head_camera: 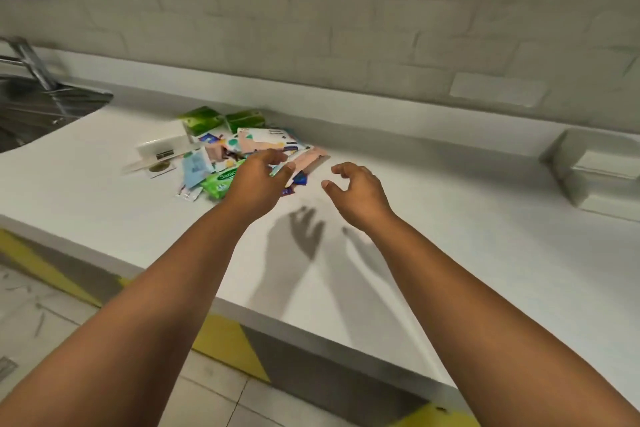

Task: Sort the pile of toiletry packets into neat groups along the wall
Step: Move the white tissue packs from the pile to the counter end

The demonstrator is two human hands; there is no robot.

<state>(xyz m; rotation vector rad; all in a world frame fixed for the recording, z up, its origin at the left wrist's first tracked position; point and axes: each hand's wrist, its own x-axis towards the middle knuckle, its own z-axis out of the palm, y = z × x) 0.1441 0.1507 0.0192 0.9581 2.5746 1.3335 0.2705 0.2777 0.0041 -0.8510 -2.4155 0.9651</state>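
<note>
Very start of the sort, by the look of it: pile of toiletry packets (239, 152) all in one heap on the white counter (433, 225), no separate groups laid out along the brick wall (346, 28). Left hand (258, 180) out over the near right edge of the heap, fingers loosely bent, thumb and forefinger apart, holding nothing that can be made out; whether touching the top packets cannot be told. Right hand (356, 192) beside the heap over bare counter, well above it judging by the shadow, fingers curled slackly and empty. Next move probably calls for pinching one flat packet off the top without dragging its neighbours, then carrying it to the strip of counter at the wall's foot. Heap itself mixed and overlapping: two green boxes (221, 120) at the back, closest to the wall; a large pale printed sachet (266, 139) on top; a pink sachet (308, 158) at the right; a light blue sachet (195, 166) and a green wipes pack (220, 182) at the front; a white box (162, 151) at the left. Steel sink (38, 104) further left; white soap holder (595, 166) at the right.
</note>
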